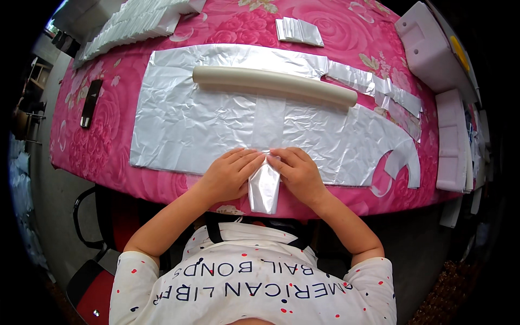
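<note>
A narrow folded plastic sheet (264, 192), shiny and whitish, lies lengthwise at the near table edge, its near end reaching over the edge. My left hand (230, 172) presses on its far left side with fingers bent together. From the other side my right hand (298, 174) grips it, fingertips and thumb nearly meeting the left ones. Under and beyond both hands spreads a wide stack of crinkled plastic aprons (184, 130), with straps and a curved neck loop at the right. A long beige tube (271, 85) rests across the stack.
A pink floral cloth (238, 30) covers the table. Folded plastic packets (135, 27) are piled at the far left, and a smaller bundle (299, 31) lies at the back. A dark cutter-like tool (91, 104) lies left. White foam boxes (433, 46) stand right; a red-seated chair (92, 292) stands lower left.
</note>
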Tool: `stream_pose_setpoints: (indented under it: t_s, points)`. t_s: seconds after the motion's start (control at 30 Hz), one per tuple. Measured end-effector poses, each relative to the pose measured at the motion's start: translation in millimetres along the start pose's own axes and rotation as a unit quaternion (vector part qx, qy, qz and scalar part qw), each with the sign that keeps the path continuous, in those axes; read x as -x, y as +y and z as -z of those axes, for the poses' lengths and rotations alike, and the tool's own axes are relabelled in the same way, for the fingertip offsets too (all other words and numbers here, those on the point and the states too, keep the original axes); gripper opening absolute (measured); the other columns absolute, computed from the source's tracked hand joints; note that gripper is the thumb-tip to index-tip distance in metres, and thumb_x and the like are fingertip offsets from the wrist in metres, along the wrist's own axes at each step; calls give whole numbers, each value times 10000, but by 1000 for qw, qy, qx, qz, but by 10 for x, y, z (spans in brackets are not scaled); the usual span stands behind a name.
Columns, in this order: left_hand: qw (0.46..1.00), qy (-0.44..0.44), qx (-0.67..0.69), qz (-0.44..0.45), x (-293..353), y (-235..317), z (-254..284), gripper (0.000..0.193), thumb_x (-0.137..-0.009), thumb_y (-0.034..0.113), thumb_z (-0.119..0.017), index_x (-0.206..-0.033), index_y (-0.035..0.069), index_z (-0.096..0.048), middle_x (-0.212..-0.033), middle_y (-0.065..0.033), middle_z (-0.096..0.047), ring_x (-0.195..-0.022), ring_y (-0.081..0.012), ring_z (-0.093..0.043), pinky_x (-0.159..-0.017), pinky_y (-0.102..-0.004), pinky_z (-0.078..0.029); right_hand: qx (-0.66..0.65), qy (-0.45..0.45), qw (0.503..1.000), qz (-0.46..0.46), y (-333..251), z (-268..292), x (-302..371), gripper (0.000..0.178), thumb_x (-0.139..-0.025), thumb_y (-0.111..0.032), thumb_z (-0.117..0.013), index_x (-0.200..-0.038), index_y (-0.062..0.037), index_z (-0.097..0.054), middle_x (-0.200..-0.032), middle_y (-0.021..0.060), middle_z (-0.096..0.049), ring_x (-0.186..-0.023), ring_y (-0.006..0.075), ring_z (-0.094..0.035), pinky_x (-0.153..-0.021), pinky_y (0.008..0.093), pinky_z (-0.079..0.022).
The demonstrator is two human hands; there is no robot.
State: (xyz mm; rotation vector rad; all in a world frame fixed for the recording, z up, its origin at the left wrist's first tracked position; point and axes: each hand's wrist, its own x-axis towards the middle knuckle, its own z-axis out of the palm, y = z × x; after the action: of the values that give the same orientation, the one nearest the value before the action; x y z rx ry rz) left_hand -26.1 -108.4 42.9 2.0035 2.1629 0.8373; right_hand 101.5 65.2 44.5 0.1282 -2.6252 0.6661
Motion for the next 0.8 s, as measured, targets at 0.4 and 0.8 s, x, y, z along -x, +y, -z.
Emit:
stream_pose_setpoints:
  t_s: [0.4,0.8]
  points:
    - [957,149,116,220,-368,17,-22,541,-838,161,-551,-1320,-6,-370,-1170,-174,-528,-1048,-318,-508,-912,-418,-382,-246,-112,862,-428,220,130,-476,224,-808,-185,-610,-777,30,-663,-588,97,-619,-522,149,-585,-531,282,-448]
    - [982,-54,-97,154,-289,112,-259,717,-834,347,-528,-1373,-44,-265,-1452,-189,-236,-1361,-301,-204,-1110,-404,-154,-87,-43,928,-358,-10,115,-358,451,-710,-114,-705,-1118,-2,-549,-964,140,-620,-831,199,-618,-727,331,-484]
